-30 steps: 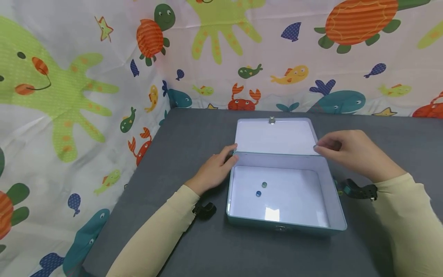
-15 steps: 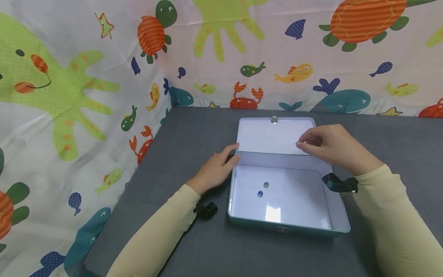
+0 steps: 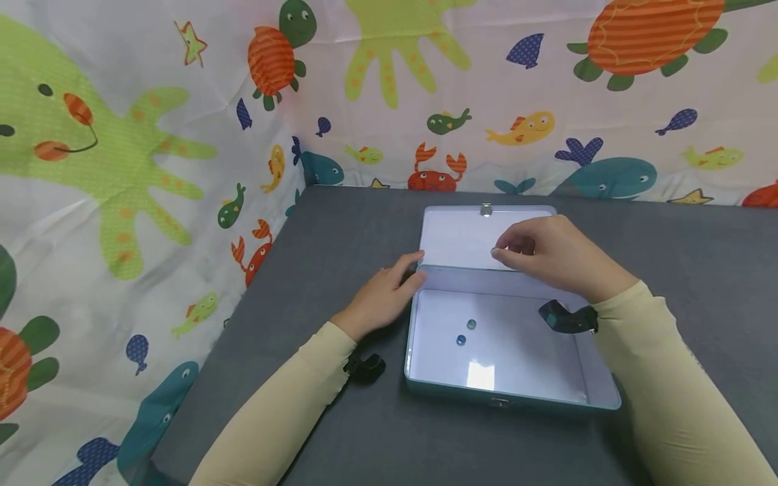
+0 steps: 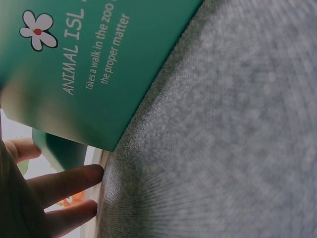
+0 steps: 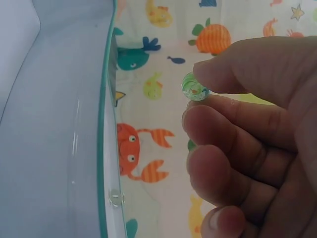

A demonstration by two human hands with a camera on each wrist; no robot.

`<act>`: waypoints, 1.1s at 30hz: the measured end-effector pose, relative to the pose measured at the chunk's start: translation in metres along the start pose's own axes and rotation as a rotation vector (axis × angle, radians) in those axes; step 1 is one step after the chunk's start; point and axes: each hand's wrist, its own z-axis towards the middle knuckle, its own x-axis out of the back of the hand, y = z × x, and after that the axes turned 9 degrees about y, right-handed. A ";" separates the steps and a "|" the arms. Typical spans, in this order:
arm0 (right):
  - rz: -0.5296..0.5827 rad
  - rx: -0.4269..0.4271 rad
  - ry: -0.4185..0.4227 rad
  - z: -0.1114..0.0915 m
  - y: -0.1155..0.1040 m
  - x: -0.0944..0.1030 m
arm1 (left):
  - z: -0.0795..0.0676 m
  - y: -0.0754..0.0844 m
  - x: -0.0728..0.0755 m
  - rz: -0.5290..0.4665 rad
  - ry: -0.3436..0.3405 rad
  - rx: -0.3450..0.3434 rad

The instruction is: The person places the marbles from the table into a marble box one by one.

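Note:
An opened tin box (image 3: 514,403), teal outside and white inside, lies with its lid (image 3: 460,233) folded back. Two glass marbles rest on its floor, one greenish (image 3: 471,324) and one blue (image 3: 461,340). At the back left corner my left hand (image 3: 379,302) touches the box and lid edge with fairly straight fingers. The left wrist view shows the teal side wall (image 4: 74,114) with printed words. My right hand (image 3: 556,260) is over the hinge side of the box. Between thumb and index finger it pinches a clear marble with green swirls (image 5: 194,88).
The box stands on a grey-covered table (image 3: 340,236). Behind and to the left hangs a white curtain (image 3: 377,121) printed with sea animals. Both wrists wear dark cameras, and the right one (image 3: 568,317) is above the box's right part.
My right hand has moved left from beside the lid's right edge to over the lid, carrying the marble. The left hand stays at the corner; the two marbles inside stay put.

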 end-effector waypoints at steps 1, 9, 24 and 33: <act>0.002 0.001 -0.001 0.000 -0.001 -0.002 | 0.000 0.000 0.000 0.000 0.000 0.002; -0.011 0.081 0.015 0.000 -0.007 -0.019 | 0.001 -0.002 -0.002 0.013 0.004 0.007; 0.087 0.290 0.038 -0.004 -0.007 -0.055 | 0.006 -0.002 0.000 0.069 -0.004 -0.007; 0.033 0.358 -0.128 -0.002 -0.004 -0.075 | 0.005 -0.002 0.001 0.092 0.002 -0.024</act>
